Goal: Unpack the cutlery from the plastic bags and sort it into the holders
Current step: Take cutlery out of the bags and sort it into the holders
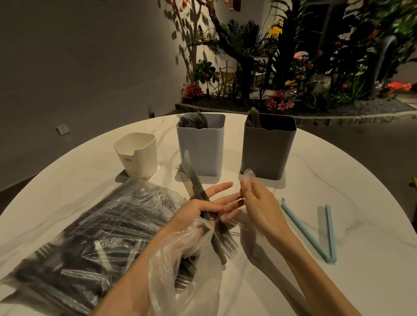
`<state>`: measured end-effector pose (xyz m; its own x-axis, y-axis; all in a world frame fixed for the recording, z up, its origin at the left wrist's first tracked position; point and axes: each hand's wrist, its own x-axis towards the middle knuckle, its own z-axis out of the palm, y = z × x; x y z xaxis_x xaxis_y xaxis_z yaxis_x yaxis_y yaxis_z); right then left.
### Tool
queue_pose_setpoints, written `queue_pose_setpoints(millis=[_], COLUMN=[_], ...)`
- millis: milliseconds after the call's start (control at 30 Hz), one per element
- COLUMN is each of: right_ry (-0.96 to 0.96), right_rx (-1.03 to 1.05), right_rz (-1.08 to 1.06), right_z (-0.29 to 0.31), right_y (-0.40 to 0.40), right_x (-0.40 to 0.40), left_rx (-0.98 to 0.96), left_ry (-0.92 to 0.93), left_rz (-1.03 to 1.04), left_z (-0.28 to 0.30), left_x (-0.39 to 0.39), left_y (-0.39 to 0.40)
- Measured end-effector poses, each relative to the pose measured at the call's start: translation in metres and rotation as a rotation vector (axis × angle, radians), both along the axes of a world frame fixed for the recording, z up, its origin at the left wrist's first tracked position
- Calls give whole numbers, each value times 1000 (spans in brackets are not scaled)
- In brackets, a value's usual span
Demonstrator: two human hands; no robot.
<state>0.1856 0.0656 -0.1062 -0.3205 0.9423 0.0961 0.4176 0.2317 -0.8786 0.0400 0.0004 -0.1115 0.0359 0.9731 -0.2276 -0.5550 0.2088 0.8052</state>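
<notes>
Your left hand grips the knife-and-fork bundle, fingers splayed; right hand pinches a clear wrapper, peeling toward the dark grey holder at 12 o'clock.

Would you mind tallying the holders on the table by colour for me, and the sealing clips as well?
White holder: 1
Light blue holder: 1
Dark grey holder: 1
Blue sealing clip: 1, lying open in a V
Total: 4
</notes>
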Motion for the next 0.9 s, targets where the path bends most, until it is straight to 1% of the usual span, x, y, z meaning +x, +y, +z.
queue_pose_setpoints(millis=[67, 133, 233, 333, 433, 633, 700, 800, 900], right_ry=[10, -14, -11, -27, -28, 32, 1, -100, -177], right_rx=[22, 60, -27, -83, -109, -244, -214, -81, -66], right_rz=[-81, -122, -9, 138, 182, 247, 270, 352, 429], right_z=[4, 7, 8, 8, 4, 1, 0, -5, -3], right_y=[3, 7, 6, 2, 4, 2, -3, -7, -11], right_x=[3, 5, 6, 6, 3, 0, -3, -6, -6], left_rx=[-1, 9, 12, 15, 7, 0, 7, 35, 51], left_ry=[-76, -90, -27, -12, 56, 22, 23, 65, 82], left_rz=[19, 20, 8, -3, 1, 19, 22, -3, -35], left_z=[-1, -4, -5, -4, -4, -5, -5, -4, -3], left_x=[0, -1, -3, -5, -6, -6, -6, -6, -7], left_y=[3, 4, 4, 4, 4, 3, 1, -2, -4])
